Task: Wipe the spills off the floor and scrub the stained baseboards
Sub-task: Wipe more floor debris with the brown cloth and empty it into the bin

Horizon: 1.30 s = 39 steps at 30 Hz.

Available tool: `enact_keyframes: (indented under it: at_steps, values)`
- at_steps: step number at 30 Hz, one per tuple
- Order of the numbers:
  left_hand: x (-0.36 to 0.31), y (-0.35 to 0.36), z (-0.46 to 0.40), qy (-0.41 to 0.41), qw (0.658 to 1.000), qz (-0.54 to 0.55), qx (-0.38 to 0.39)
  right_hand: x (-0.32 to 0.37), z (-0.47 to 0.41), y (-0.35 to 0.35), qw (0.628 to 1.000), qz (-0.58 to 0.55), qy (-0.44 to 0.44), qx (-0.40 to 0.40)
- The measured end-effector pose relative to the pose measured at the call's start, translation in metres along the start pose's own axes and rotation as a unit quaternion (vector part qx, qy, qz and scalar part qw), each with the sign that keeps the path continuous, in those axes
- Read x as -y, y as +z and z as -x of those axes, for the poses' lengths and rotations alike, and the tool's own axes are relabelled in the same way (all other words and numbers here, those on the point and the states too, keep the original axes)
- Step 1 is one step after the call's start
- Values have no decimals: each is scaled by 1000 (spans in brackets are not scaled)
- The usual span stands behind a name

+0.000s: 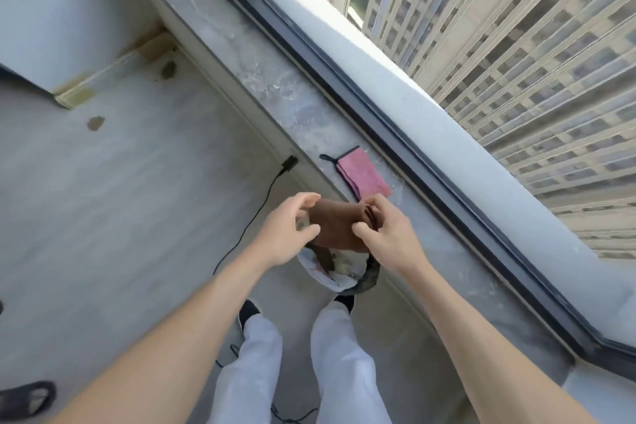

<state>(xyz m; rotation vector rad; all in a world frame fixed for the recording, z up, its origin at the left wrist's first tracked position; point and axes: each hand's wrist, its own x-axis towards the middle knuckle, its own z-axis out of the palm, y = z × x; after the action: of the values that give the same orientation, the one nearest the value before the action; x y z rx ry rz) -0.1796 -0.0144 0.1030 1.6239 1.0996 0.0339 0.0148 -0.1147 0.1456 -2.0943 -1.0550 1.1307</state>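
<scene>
A bucket (339, 277) stands on the floor (120, 200) just ahead of the person's feet, against the base of the sill (275, 86); its rim is lined with pale plastic and part of a dark band, and inside lie a brown strip and some pale, crumpled matter that cannot be identified. Directly above the bucket the person holds a brown cloth (335, 224) between both hands. The cloth is plain brown, partly folded, bunched into pleats at its right edge. The right hand (382, 231) pinches that bunched edge between thumb and fingers. The left hand (289, 227) has fingers curled and spread at the cloth's left edge; whether it grips cannot be told. A pink cloth (363, 175) with a dark loop lies flat on the sill beyond the hands. Two brown stains (95, 123) mark the floor. The baseboard (113, 70) in the far corner shows yellowish discolouration. A black cable (254, 213) runs across the floor.
</scene>
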Motion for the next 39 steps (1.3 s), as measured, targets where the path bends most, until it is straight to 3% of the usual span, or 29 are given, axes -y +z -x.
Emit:
enact_keyframes:
  at_steps: [3,7,17,25,36,39]
  values:
    - [45,-5,10,7,1000,-28,-1,9,-5,49,999,3,-17,34]
    - [106,4,17,-71,997,22,0,-16,-8,103,999,11,16,29]
    - [264,134,-24,-284,952,112,23,-204,-25,156,983,60,172,-20]
    - [308,227,-98,-381,914,143,-6,-305,-65,178,976,66,206,8]
    - [338,265,-178,-491,842,221,-36,-342,-107,211,977,80,195,32]
    - [347,269,-179,-489,842,223,-51,-342,-111,216,977,87,194,35]
